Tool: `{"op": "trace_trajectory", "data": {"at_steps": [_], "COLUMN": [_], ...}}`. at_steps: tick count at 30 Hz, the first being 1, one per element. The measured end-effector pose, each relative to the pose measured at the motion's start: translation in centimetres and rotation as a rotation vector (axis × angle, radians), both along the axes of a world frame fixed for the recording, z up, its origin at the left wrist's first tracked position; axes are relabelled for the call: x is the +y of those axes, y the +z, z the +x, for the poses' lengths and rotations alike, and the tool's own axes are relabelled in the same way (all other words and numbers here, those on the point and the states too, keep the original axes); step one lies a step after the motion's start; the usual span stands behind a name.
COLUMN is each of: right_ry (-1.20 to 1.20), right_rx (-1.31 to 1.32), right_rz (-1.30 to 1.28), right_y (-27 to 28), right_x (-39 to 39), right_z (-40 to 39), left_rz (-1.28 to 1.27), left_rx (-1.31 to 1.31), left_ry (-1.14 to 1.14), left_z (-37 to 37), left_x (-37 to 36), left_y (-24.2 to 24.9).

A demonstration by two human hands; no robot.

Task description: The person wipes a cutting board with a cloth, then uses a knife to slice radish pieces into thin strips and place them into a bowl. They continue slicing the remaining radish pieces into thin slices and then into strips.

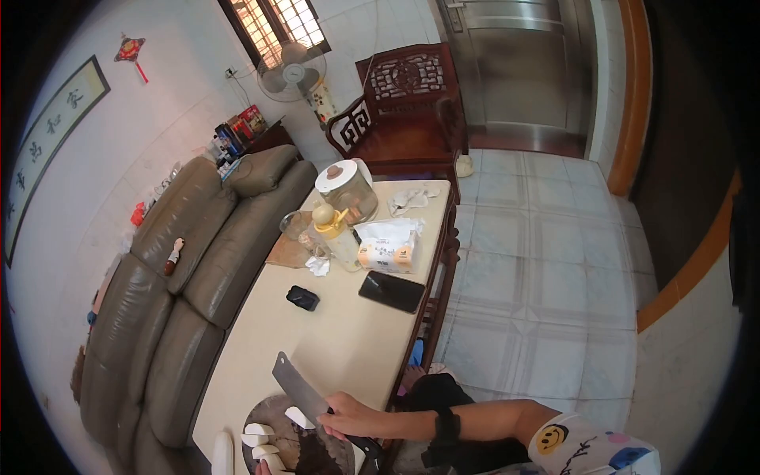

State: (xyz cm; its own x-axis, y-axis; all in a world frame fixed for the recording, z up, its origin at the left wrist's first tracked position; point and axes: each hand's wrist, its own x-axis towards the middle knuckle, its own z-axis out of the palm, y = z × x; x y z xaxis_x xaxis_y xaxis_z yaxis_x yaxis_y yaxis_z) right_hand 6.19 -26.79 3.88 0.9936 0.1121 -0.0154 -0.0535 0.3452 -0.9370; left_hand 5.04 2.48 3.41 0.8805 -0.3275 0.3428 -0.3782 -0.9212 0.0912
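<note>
My right hand is wrapped round the cleaver, its broad grey blade pointing up and left over the far edge of the round cutting board. Just under the blade lies one cut white chunk, which looks like white radish. Several more white pieces sit along the board's left side. Fingertips of my left hand show at the bottom edge of the view beside these pieces; most of that hand is out of view. Left of the board is a long white piece.
Farther up the table lie a black phone and a small black object. Behind them stand a tissue pack, a yellow-topped bottle and a glass kettle. A sofa runs along the left.
</note>
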Motion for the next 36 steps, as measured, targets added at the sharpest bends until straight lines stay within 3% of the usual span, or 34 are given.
{"op": "trace_trajectory", "data": {"at_steps": [9,12,14,15,17,18,20,22,24,25,30,36], "right_ry": [0.024,0.029,0.031,0.019,0.029,0.005,0.003,0.017,0.016,0.002,-0.006,0.025], "right_rx": [-0.003,0.013,0.019,0.030,0.045,0.023,0.028,0.049,0.068,0.073,0.076,0.122], "right_rz": [-0.008,-0.001,0.009,-0.003,-0.010,0.011,0.009,0.007,-0.002,0.000,0.022,0.014], "right_y": [-0.4,0.9,1.0,0.7,0.2,0.1,-0.4,-0.1,-0.1,-0.3,0.0,0.6], "right_x": [-0.2,-0.7,-0.6,-0.5,0.0,0.0,0.2,0.2,-0.1,-0.1,-0.9,-1.3], "right_z": [0.1,-0.3,-0.3,-0.2,-0.1,-0.1,0.4,0.3,0.2,0.3,0.1,0.1], "left_rz": [-0.157,-0.343,-0.103,-0.099,-0.495,-0.495,-0.203,-0.191,-0.156,-0.028,0.174,0.210], "left_rx": [0.265,0.199,-0.033,-0.031,0.111,0.105,-0.066,0.208,0.337,0.267,0.219,0.157], "left_ry": [0.121,0.003,0.143,0.145,0.075,0.102,-0.121,-0.196,-0.280,-0.329,-0.432,-0.349], "left_z": [-0.4,-0.2,0.0,0.0,0.0,0.2,0.9,1.7,3.1,3.9,6.3,7.0], "left_x": [1.0,1.5,3.2,2.1,-1.6,-2.4,-3.5,-5.9,-7.9,-8.4,-9.7,-10.6], "left_y": [-0.3,-1.4,-3.1,-2.1,1.5,1.7,1.3,2.6,2.6,2.3,1.1,2.0]}}
